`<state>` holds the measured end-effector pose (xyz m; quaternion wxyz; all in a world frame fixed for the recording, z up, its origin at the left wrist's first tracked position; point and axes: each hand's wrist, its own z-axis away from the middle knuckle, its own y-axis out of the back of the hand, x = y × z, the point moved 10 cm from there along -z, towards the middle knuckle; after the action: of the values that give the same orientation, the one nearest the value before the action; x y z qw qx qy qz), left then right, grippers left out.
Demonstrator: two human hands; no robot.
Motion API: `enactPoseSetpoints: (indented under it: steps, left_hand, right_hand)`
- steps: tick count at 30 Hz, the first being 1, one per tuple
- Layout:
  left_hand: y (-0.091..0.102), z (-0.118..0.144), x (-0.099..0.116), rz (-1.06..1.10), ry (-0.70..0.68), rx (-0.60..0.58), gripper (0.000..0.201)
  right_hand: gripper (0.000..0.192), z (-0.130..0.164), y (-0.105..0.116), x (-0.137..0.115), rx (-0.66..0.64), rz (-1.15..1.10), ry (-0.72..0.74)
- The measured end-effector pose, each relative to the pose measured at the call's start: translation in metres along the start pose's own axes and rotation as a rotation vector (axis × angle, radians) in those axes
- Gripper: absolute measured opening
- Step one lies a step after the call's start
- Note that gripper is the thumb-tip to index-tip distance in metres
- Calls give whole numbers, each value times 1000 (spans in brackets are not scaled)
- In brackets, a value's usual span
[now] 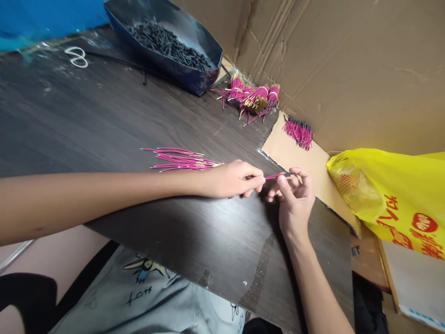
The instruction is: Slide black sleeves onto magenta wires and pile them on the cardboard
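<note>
Between my two hands runs a pink wire [273, 176] with a black sleeve [289, 174] on its right end. My left hand [239, 178] pinches the wire's pink part, its fingers closed. Thumb and fingers of my right hand [294, 192] grip the sleeved end. How many wires are in the grip I cannot tell. Just behind my left wrist, a loose row of pink wires [177, 159] with bare metallic tips lies on the dark table [104, 116]; my forearm hides part of it.
A dark blue tray [200, 81] full of short black sleeves [167, 44] stands at the back. Bundled pink wires [255, 97] lie beside it. Sleeved pink wires [299, 133] rest on a cardboard sheet [288, 144]. A yellow bag [392, 195] is at right, a white loop [77, 57] at left.
</note>
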<state>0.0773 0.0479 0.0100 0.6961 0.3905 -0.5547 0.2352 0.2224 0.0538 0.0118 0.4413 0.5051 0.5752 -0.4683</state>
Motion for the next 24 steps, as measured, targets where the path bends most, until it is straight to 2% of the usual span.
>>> enactPoseSetpoints:
  steps: [7, 15, 21, 24]
  left_hand:
    - [-1, -1, 3, -52, -49, -25, 33]
    - [-1, -2, 1, -81, -15, -19, 36]
    - [-2, -1, 2, -78, -20, -26, 33]
    - [-2, -1, 1, -68, -15, -26, 33]
  right_hand:
    - [22, 5, -19, 5, -192, 99, -54]
    - [19, 4, -10, 0, -94, 101, -10]
    - [19, 3, -14, 6, -149, 87, -40]
    - [22, 3, -10, 6, -121, 84, -40]
